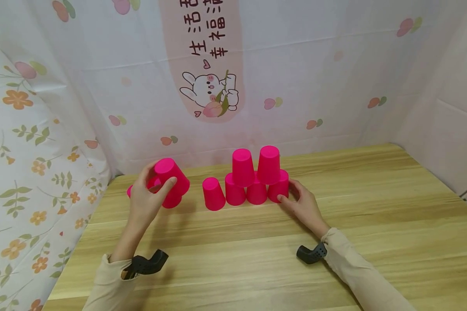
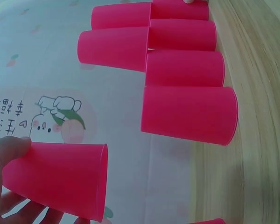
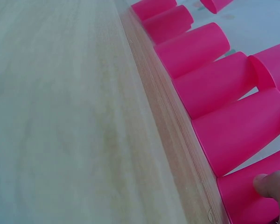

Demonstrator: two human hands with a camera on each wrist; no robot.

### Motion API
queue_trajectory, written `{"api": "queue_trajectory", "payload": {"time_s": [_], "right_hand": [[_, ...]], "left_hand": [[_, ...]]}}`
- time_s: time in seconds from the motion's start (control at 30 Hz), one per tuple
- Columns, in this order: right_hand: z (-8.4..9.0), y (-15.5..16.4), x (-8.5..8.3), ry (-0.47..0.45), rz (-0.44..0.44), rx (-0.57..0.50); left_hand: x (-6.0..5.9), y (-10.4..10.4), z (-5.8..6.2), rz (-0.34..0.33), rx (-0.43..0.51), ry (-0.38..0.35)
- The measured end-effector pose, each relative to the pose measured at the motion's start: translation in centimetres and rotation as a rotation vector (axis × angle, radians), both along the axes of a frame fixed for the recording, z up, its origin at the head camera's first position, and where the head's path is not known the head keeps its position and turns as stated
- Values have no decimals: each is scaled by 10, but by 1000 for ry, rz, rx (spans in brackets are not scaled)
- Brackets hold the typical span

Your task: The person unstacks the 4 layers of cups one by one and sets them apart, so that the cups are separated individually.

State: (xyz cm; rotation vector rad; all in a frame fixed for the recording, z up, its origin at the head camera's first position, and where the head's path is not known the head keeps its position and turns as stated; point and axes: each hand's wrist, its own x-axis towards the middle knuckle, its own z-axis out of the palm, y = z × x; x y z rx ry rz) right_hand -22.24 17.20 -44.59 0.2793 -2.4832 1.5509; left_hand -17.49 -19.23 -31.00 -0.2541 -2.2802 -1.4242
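My left hand (image 1: pixel 145 198) holds a bright pink cup (image 1: pixel 173 175) upside down above the table's left side, thumb on the near side. In the left wrist view this cup (image 2: pixel 60 177) lies between thumb and fingers. Another pink cup (image 1: pixel 172 201) stands beneath it, partly hidden. Right of it, several inverted cups form a row, with the leftmost cup (image 1: pixel 214 194) uncovered. Two more, a left upper cup (image 1: pixel 243 167) and a right upper cup (image 1: pixel 269 164), rest on the row. My right hand (image 1: pixel 305 207) grips the row's rightmost cup (image 1: pixel 279 190), thumb in front.
More pink, partly hidden behind the left hand, shows at the table's left edge. The wooden table (image 1: pixel 257 259) meets a printed cloth backdrop (image 1: pixel 315 77) at the back. Flowered cloth (image 1: pixel 35 172) hangs at left. Both wrists carry black mounts.
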Motion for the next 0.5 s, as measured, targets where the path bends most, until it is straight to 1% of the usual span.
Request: {"api": "queue_trajectory", "payload": {"time_s": [0.13, 0.2, 0.33, 0.37, 0.5], "right_hand": [[1, 1, 0, -3, 3, -11], [1, 1, 0, -5, 8, -13], [0, 1, 0, -10, 14, -25], [-1, 1, 0, -10, 12, -22], [2, 0, 2, -18, 1, -13]], "left_hand": [[-8, -10, -15, -2, 7, 3], [-10, -17, -23, 14, 1, -3], [-6, -25, -29, 35, -11, -9], [-2, -25, -27, 43, -13, -20], [6, -34, -31, 67, -32, -55]]}}
